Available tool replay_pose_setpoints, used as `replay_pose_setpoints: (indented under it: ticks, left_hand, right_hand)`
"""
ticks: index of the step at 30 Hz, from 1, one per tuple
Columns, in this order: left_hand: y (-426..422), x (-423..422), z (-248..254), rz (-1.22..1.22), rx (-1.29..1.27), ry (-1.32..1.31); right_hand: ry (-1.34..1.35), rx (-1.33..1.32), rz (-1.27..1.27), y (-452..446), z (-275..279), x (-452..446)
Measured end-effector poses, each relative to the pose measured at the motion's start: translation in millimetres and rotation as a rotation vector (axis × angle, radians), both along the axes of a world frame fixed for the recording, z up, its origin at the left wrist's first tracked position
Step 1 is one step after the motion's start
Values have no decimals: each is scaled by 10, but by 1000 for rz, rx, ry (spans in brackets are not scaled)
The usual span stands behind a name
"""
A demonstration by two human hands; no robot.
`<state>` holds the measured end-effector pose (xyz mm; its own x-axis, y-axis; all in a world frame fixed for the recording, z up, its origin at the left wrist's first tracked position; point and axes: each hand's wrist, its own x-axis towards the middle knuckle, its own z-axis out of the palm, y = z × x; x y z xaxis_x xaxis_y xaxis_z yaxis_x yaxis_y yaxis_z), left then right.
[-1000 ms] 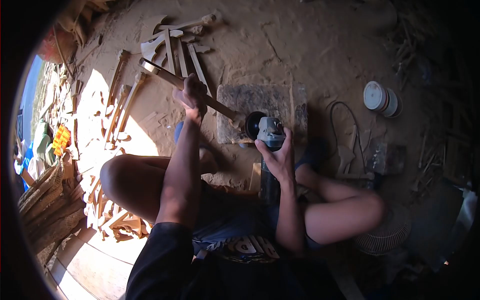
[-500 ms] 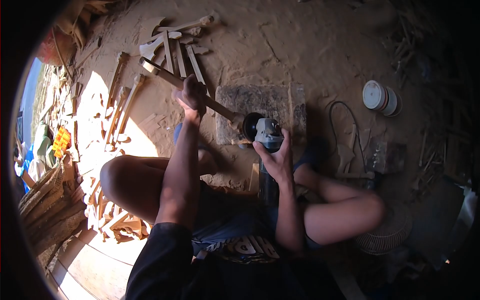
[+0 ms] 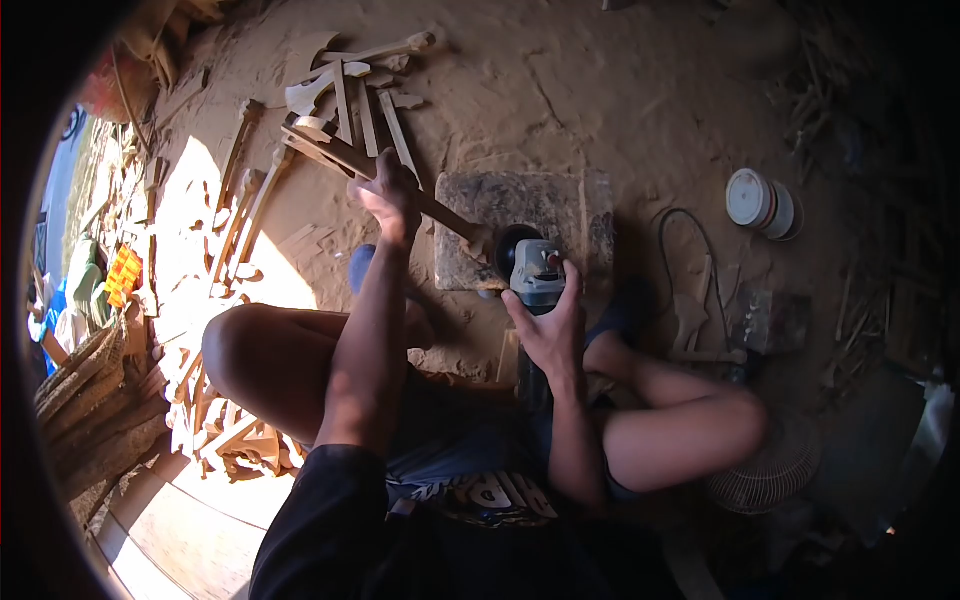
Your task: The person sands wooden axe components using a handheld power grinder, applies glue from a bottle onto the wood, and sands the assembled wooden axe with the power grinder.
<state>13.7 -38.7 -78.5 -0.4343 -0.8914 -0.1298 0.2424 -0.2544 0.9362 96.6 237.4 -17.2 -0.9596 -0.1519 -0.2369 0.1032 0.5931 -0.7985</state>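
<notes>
Crossing left edge of block (image 3: 560,200), wooden piece (image 3: 447,217) ends beside disc (image 3: 508,250); ground (image 3: 620,100) opens toward one o'clock. Long axis runs ten to four o'clock. Left hand (image 3: 388,196) curls fingers round piece; right hand (image 3: 552,335) spreads thumb and forefinger on grinder (image 3: 537,272), other fingers hidden.

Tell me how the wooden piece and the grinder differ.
The wooden piece is brown; the grinder has a grey head and dark body. The wooden piece slants far out to the left, while the grinder's body points back toward the person. The wooden piece has a knobby near end; the grinder carries a round black disc. Each is held in one hand.
</notes>
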Motion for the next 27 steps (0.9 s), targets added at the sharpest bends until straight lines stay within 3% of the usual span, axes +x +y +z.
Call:
replay_pose_setpoints:
  ticks: [6,9,15,17,19,21,23,25,26,27]
  left_hand:
    - [-8,-19,-60,34,-25,-48]
    - [30,-27,59,45,19,-65]
    - [29,-34,83,58,19,-49]
    - [75,-17,189,74,47,-85]
    - [-42,67,-37,3,-294,-207]
    - [-274,179,-413,-6,-281,-207]
    - [-599,311,-852,48,84,-85]
    - [-656,355,-977,124,102,-146]
    - [-640,378,-1035,171,-60,-271]
    - [-501,354,-740,247,60,-282]
  right_hand:
    - [-118,-10,29,-87,38,12]
    - [31,18,72,-94,-73,58]
    - [63,132,89,-142,-46,140]
    - [193,-4,60,-126,-236,160]
    - [234,-61,22,-114,-274,153]
    - [191,-39,-22,-75,-159,105]
    - [103,-11,-36,-30,-36,69]
    - [68,-12,-37,11,-30,38]
    - [76,-27,-32,37,-79,36]
    - [83,-40,-27,56,-108,35]
